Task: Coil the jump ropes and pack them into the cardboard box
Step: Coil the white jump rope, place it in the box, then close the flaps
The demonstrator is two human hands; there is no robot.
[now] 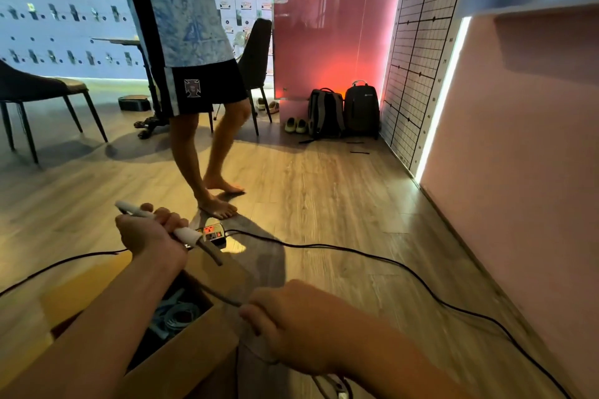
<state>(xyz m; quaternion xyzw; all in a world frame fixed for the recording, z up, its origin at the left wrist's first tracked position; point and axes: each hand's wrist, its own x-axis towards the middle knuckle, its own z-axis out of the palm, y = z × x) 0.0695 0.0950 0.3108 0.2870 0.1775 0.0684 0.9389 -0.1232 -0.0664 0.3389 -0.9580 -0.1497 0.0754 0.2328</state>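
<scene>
White jump-rope handle [186,232] held near cardboard box [194,347]
Person's left hand [152,233] clamps the handle; right hand [291,327] pinches its grey cord [223,298]; pale blue ropes [176,314] lie coiled inside.

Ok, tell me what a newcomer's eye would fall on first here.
Front and centre, the left hand grips a white jump rope handle while the right hand holds its grey rope, stretched above the open cardboard box at lower left. Just beyond them a barefoot person stands on the wooden floor. Farther back, a red glow lights the pink wall behind two dark backpacks.
</scene>
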